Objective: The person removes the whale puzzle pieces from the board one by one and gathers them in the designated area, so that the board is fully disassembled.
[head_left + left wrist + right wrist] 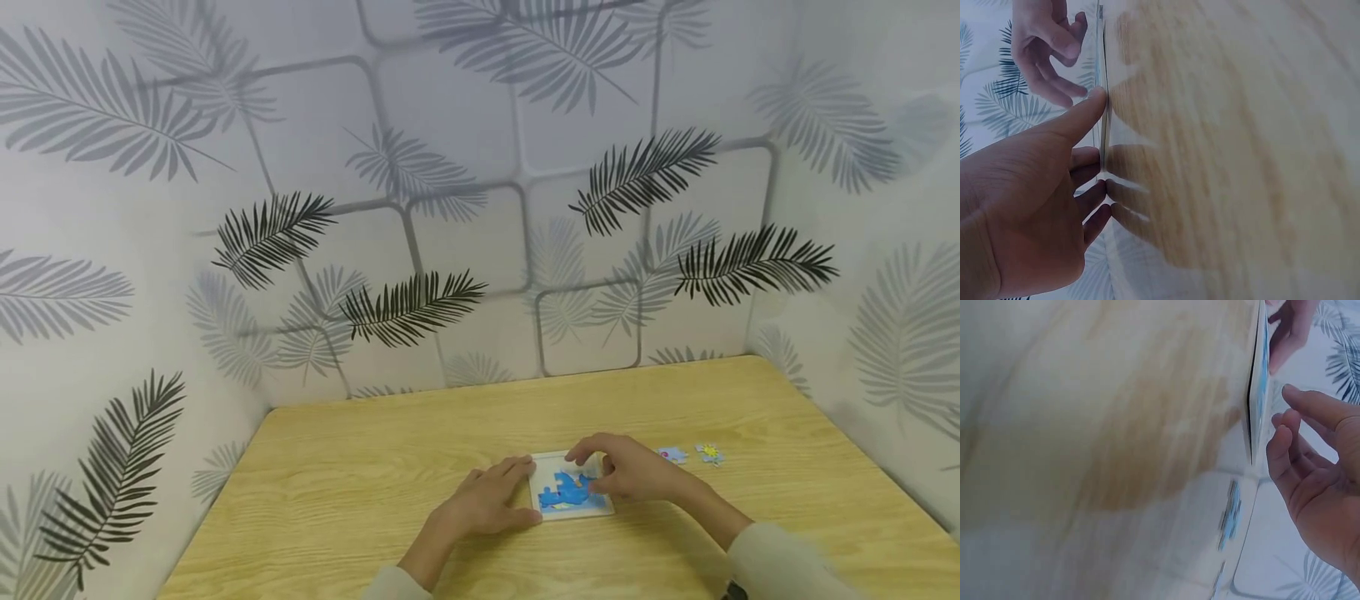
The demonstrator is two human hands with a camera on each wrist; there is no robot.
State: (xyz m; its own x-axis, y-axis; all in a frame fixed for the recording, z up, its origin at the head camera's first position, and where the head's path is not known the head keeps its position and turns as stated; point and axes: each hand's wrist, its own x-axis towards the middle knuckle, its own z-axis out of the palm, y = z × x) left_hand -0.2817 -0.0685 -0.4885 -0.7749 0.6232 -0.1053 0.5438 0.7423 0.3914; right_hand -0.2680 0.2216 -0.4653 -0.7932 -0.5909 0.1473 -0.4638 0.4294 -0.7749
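A square white puzzle tray (576, 515) lies on the table, with joined blue puzzle pieces (567, 490) in its lower part; its upper left part shows bare. My left hand (487, 502) rests at the tray's left edge, thumb at the lower left corner, fingers at the upper left. In the left wrist view the left hand (1041, 187) touches the tray's edge. My right hand (628, 468) is over the tray's right side, thumb and index finger apart above the pieces. The right wrist view shows the right hand (1322, 469) with bent fingers beside the tray (1254, 394), nothing visible between them.
Two loose puzzle pieces lie right of the tray: a light blue one (672, 455) and one with a yellow sun shape (708, 452). The wooden table (360, 483) meets a leaf-patterned wall (480, 250) at its back edge.
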